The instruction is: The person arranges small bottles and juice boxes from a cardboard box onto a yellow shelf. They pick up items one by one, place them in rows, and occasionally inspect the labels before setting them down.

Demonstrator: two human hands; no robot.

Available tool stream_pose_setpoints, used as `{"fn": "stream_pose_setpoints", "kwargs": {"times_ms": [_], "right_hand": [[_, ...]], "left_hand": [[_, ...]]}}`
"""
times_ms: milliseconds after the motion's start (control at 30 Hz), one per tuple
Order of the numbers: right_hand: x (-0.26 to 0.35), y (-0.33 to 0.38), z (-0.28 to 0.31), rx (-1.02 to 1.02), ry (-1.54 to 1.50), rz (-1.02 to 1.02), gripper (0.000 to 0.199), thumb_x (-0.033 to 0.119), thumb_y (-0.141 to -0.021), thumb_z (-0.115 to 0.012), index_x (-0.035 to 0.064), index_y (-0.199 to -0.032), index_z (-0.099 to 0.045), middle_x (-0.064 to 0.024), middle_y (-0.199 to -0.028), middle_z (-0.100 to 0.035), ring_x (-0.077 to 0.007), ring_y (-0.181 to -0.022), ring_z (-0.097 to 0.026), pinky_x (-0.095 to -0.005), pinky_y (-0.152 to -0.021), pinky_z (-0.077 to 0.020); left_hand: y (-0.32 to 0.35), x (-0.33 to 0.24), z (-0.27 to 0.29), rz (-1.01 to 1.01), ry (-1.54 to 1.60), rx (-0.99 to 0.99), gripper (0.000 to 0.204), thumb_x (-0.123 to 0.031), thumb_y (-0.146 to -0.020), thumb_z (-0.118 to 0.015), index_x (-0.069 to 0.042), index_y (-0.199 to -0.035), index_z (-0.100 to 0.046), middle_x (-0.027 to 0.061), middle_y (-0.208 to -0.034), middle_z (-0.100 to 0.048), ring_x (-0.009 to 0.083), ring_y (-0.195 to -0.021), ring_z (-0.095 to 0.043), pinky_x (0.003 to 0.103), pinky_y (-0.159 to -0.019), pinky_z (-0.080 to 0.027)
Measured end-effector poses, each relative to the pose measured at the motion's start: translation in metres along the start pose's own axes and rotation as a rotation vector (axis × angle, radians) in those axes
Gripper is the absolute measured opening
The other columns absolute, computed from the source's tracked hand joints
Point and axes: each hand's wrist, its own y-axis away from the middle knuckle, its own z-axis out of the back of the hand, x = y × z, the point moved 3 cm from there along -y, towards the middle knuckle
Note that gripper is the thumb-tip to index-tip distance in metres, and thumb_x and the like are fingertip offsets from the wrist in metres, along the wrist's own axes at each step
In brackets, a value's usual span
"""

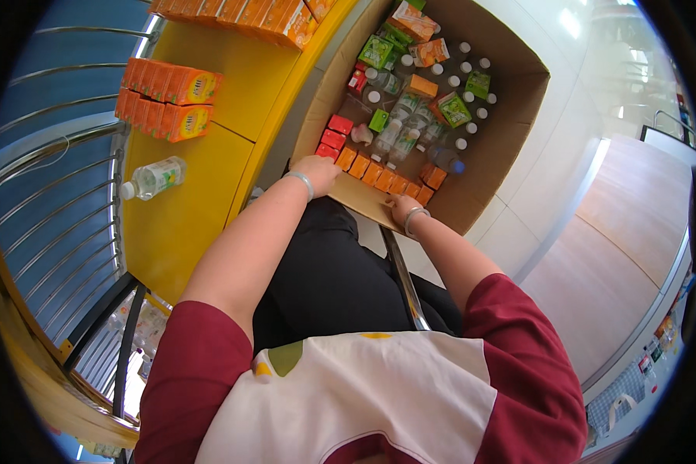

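A large open cardboard box point(362, 199) stands in front of me. My left hand point(321, 175) is closed over the left part of its near wall, beside the small red cartons point(332, 140). Farther right, my right hand point(402, 207) has its fingers curled over the same wall. Just inside that wall runs a row of small orange drink cartons point(373, 172). Behind them clear plastic bottles point(406, 141) lie in the middle, while several white-capped ones stand along the right. Green cartons point(376, 51) and larger orange cartons point(431, 52) lie loosely among the bottles.
On the left, a yellow tabletop point(158, 247) holds stacked orange cartons point(170, 98) and a clear bottle point(156, 178) on its side. Metal rails point(50, 189) border it. A metal bar point(404, 278) is below the box. A pale, wood-look surface point(595, 255) stands right.
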Motion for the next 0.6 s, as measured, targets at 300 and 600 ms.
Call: {"fn": "stream_pose_setpoints", "kwargs": {"times_ms": [300, 600], "right_hand": [[-0.002, -0.048, 0.021, -0.029, -0.246, -0.051, 0.039, 0.0, -0.08, -0.04, 0.0073, -0.118, -0.048, -0.0171, -0.12, -0.048, -0.0325, -0.109, -0.046, -0.0399, -0.089, -0.0402], [0.017, -0.098, 0.047, -0.023, -0.253, -0.128, 0.037, 0.002, -0.085, -0.037, 0.0109, -0.12, -0.045, -0.0152, -0.123, -0.046, -0.031, -0.102, -0.051, -0.0433, -0.081, -0.044]], "left_hand": [[0.001, 0.015, -0.015, -0.133, -0.08, -0.26, 0.015, -0.021, -0.077, -0.049, -0.011, -0.084, -0.056, 0.0066, -0.083, -0.056, 0.0241, -0.083, -0.054, 0.039, -0.071, -0.042], [-0.009, 0.026, -0.022, -0.263, -0.197, -0.351, 0.014, -0.023, -0.073, -0.052, -0.013, -0.079, -0.059, 0.0057, -0.084, -0.058, 0.0226, -0.085, -0.053, 0.036, -0.072, -0.039]]}}
